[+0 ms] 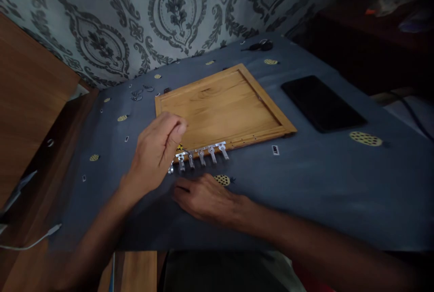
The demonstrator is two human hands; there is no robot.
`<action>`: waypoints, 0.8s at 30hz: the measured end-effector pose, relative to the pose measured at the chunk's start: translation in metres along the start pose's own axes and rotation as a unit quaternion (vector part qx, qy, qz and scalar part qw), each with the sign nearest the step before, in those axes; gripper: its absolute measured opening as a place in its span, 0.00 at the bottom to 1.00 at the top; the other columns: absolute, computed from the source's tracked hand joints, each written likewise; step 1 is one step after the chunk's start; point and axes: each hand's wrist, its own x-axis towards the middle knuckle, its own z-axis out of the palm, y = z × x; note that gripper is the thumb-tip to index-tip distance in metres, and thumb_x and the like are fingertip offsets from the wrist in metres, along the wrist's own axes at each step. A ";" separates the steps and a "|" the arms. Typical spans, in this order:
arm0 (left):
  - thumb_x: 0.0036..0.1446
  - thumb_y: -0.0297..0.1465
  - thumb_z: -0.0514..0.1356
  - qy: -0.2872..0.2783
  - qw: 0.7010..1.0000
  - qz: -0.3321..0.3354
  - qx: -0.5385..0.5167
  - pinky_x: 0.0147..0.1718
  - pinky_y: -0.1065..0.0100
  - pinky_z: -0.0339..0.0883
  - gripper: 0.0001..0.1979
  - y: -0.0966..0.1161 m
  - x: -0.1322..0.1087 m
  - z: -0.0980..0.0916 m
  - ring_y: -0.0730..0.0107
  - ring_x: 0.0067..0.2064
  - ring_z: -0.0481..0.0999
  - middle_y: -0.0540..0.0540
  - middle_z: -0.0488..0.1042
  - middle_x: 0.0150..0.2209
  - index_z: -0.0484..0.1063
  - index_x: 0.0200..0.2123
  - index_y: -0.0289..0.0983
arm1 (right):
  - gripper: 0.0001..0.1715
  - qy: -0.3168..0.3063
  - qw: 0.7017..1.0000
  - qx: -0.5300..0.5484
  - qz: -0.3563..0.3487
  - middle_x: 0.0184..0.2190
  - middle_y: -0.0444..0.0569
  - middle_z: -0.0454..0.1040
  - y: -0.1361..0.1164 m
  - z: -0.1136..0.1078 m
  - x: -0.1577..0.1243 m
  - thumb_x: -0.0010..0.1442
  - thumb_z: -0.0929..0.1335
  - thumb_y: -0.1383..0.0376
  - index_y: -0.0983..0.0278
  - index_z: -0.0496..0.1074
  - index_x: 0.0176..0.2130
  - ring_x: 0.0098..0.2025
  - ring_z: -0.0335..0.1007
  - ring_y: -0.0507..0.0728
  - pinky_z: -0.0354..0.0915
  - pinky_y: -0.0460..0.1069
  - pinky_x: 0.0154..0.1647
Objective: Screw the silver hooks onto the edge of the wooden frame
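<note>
A framed wooden board (217, 106) lies on the dark blue tablecloth. Along its near edge runs a row of several small silver metal hooks (202, 158), with bare screw holes to their right. Over the board's near left corner is my left hand (154, 152), closed with thumb and fingers pinched together; what it grips, if anything, is hidden. Just below that hand shows a small yellow-and-black piece (179, 147), too small to name. My right hand (206, 199) rests on the cloth in front of the hooks, fingers curled, their contents out of sight.
A black tablet or large phone (322, 102) lies right of the board. Behind the board are a dark object like a bunch of keys (262, 45) and some small clear pieces (139, 93). A white cable (37, 240) reaches the left table edge. Patterned curtain (176, 7) hangs behind.
</note>
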 end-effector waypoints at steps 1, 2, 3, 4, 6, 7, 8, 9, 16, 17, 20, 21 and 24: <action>0.70 0.34 0.48 -0.036 0.998 0.032 0.050 0.34 0.67 0.61 0.14 -0.001 0.002 -0.006 0.69 0.33 0.70 0.48 0.70 0.31 0.70 0.35 0.38 | 0.08 0.001 1.000 0.000 0.000 0.37 0.47 0.78 0.000 0.000 0.000 0.67 0.64 0.69 0.65 0.75 0.39 0.22 0.62 0.50 0.40 0.51 0.18; 0.70 0.35 0.49 -0.073 0.991 0.056 0.095 0.32 0.67 0.60 0.15 -0.001 0.005 -0.011 0.69 0.32 0.70 0.48 0.70 0.30 0.70 0.34 0.38 | 0.09 0.001 1.000 -0.001 0.001 0.37 0.47 0.78 0.000 0.000 0.000 0.67 0.64 0.69 0.65 0.75 0.39 0.22 0.62 0.50 0.40 0.51 0.18; 0.70 0.36 0.49 -0.107 0.982 0.075 0.138 0.30 0.67 0.57 0.16 -0.003 0.008 -0.016 0.69 0.31 0.69 0.49 0.70 0.29 0.70 0.33 0.38 | 0.09 -0.001 1.000 -0.002 0.002 0.37 0.46 0.78 0.000 0.000 -0.001 0.66 0.64 0.69 0.65 0.75 0.39 0.22 0.61 0.50 0.39 0.51 0.18; 0.70 0.38 0.49 -0.134 0.970 0.093 0.178 0.27 0.67 0.54 0.17 -0.004 0.012 -0.020 0.69 0.29 0.68 0.49 0.70 0.29 0.70 0.32 0.38 | 0.09 -0.003 1.000 -0.004 0.002 0.37 0.46 0.78 0.000 0.001 -0.001 0.66 0.64 0.69 0.65 0.75 0.39 0.22 0.61 0.50 0.39 0.51 0.18; 0.69 0.41 0.50 -0.166 0.947 0.135 0.241 0.24 0.66 0.45 0.19 -0.008 0.019 -0.026 0.69 0.27 0.66 0.48 0.69 0.27 0.71 0.31 0.38 | 0.09 -0.007 1.000 -0.004 -0.001 0.36 0.47 0.78 0.001 0.002 -0.001 0.67 0.64 0.69 0.65 0.75 0.39 0.22 0.62 0.51 0.41 0.50 0.18; 0.69 0.42 0.51 -0.176 0.938 0.155 0.256 0.24 0.66 0.41 0.19 -0.009 0.023 -0.029 0.69 0.26 0.65 0.48 0.69 0.26 0.72 0.30 0.39 | 0.09 -0.007 1.000 -0.003 -0.001 0.36 0.47 0.78 0.001 0.003 -0.001 0.67 0.64 0.69 0.66 0.75 0.40 0.22 0.62 0.50 0.42 0.50 0.18; 0.68 0.42 0.52 -0.183 0.933 0.170 0.259 0.24 0.66 0.39 0.19 -0.010 0.026 -0.030 0.69 0.25 0.64 0.49 0.68 0.25 0.72 0.29 0.39 | 0.10 -0.008 1.000 -0.001 -0.002 0.36 0.48 0.78 0.001 0.004 -0.001 0.67 0.64 0.69 0.66 0.75 0.40 0.23 0.62 0.50 0.44 0.49 0.19; 0.67 0.41 0.54 -0.194 0.930 0.179 0.255 0.24 0.66 0.37 0.18 -0.010 0.030 -0.031 0.70 0.24 0.62 0.49 0.67 0.24 0.71 0.27 0.39 | 0.10 -0.010 1.000 0.001 -0.003 0.37 0.49 0.78 0.002 0.005 -0.001 0.67 0.64 0.70 0.66 0.75 0.41 0.23 0.62 0.50 0.45 0.49 0.19; 0.67 0.41 0.51 -0.253 0.921 0.178 0.236 0.24 0.65 0.39 0.22 -0.001 0.044 -0.023 0.70 0.19 0.55 0.48 0.62 0.19 0.70 0.22 0.40 | 0.09 -0.019 1.000 0.013 -0.005 0.37 0.50 0.79 0.002 0.000 0.001 0.65 0.64 0.72 0.67 0.75 0.40 0.25 0.68 0.52 0.50 0.48 0.20; 0.67 0.42 0.50 -0.242 0.924 0.173 0.239 0.24 0.65 0.39 0.23 -0.001 0.045 -0.021 0.70 0.19 0.54 0.48 0.61 0.18 0.69 0.21 0.40 | 0.10 -0.022 1.000 0.011 -0.002 0.37 0.50 0.79 0.002 -0.002 0.000 0.65 0.64 0.72 0.67 0.75 0.41 0.25 0.68 0.52 0.51 0.48 0.20; 0.67 0.43 0.50 -0.220 0.935 0.147 0.238 0.25 0.66 0.38 0.26 -0.004 0.047 -0.017 0.72 0.17 0.50 0.49 0.60 0.17 0.67 0.19 0.39 | 0.10 -0.022 1.000 0.012 0.009 0.38 0.50 0.79 0.001 -0.004 0.000 0.65 0.64 0.73 0.67 0.75 0.42 0.25 0.68 0.52 0.51 0.48 0.20; 0.67 0.44 0.50 -0.215 0.935 0.141 0.243 0.25 0.66 0.38 0.26 -0.005 0.048 -0.017 0.72 0.17 0.49 0.49 0.59 0.16 0.67 0.19 0.39 | 0.10 -0.021 1.000 0.015 0.010 0.38 0.50 0.79 0.000 -0.005 0.000 0.65 0.64 0.73 0.67 0.75 0.42 0.25 0.68 0.52 0.51 0.48 0.20; 0.66 0.44 0.52 -0.225 0.918 0.155 0.288 0.25 0.66 0.36 0.25 -0.006 0.050 -0.022 0.73 0.17 0.47 0.49 0.61 0.16 0.67 0.19 0.38 | 0.09 -0.027 0.999 0.018 0.007 0.39 0.50 0.79 0.001 -0.006 0.000 0.65 0.65 0.72 0.67 0.75 0.41 0.26 0.69 0.52 0.50 0.49 0.19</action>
